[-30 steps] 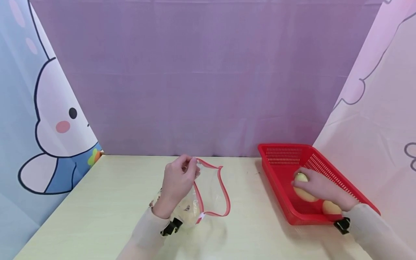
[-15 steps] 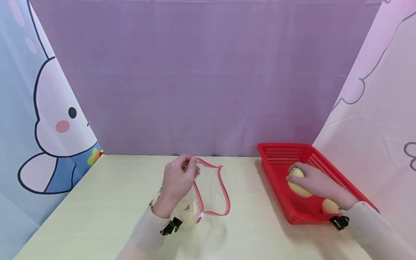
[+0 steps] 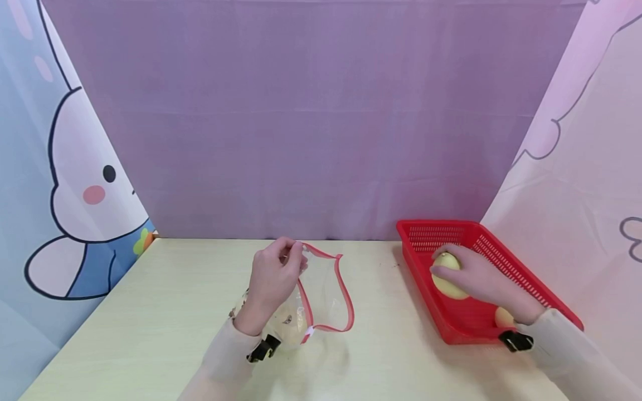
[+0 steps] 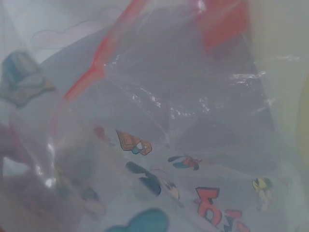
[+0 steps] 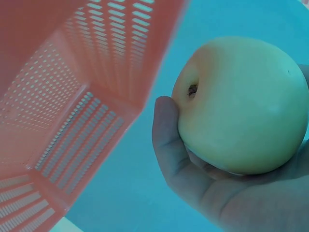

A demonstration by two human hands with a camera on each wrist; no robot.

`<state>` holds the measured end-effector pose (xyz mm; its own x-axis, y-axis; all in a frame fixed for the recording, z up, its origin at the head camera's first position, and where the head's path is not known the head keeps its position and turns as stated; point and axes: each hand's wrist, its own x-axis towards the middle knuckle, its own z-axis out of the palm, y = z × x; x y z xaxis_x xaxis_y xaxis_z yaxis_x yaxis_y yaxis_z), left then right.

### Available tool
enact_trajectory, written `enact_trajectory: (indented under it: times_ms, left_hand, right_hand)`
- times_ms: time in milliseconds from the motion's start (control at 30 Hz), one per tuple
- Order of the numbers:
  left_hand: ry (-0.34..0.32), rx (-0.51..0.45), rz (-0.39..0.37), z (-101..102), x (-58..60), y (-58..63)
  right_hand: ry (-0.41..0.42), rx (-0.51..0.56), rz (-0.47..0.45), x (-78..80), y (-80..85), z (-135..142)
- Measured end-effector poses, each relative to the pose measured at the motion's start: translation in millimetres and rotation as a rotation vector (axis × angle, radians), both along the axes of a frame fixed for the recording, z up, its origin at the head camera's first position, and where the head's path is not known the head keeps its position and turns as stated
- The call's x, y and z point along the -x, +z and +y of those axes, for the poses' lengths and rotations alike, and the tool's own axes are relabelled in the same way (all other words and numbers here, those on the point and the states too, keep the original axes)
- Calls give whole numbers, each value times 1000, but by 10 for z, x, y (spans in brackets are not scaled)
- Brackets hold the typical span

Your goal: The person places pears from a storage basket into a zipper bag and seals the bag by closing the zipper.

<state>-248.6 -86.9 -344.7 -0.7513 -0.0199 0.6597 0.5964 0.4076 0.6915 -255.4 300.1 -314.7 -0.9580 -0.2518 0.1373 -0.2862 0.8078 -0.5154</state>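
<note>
My left hand [image 3: 273,273] pinches the upper rim of a clear zip bag [image 3: 328,292] with red edging. The bag's mouth gapes to the right, and a pale yellow round shape shows through its lower part. Cartoon prints cover the plastic [image 4: 207,159] in the left wrist view. My right hand [image 3: 478,275] grips a round, smooth, pale yellow fruit [image 3: 448,278] above the red basket [image 3: 431,295]. In the right wrist view the fruit [image 5: 244,106] has a dimple with a dark centre at one end, and curled fingers [image 5: 169,135] wrap its underside.
Another yellow fruit [image 3: 504,317] lies in the basket's near right corner, partly behind my right wrist. The basket has slotted walls and stands at the table's right side. A purple curtain [image 3: 311,122] rises behind the pale wooden table [image 3: 165,312].
My right hand has lifted the fruit and carried it leftward within the basket's outline, away from the other fruit. My left hand and the bag stay almost still.
</note>
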Motion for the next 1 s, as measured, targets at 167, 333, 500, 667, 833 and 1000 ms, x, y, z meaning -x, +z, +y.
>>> enact_trajectory:
  times_ms: [167,333,500,667,833,1000]
  left_hand:
    - [-3,-1,8,2,9,-1]
    - [-8,-5,10,2,10,3]
    - [-9,-8,6,-1,9,0]
    - [-6,0,2,-3,6,-6]
    - [0,8,-1,-6,-6,0]
    - [2,10,1,-6,-6,-3]
  right_hand:
    - [16,14,8,-26,63,-97]
    - [33,36,23,-64,140,-205]
    - [55,58,38,-87,207,-307]
    - [55,92,44,-89,254,-411]
    - [84,137,64,-91,291,-528]
    - [86,181,83,-93,300,-641]
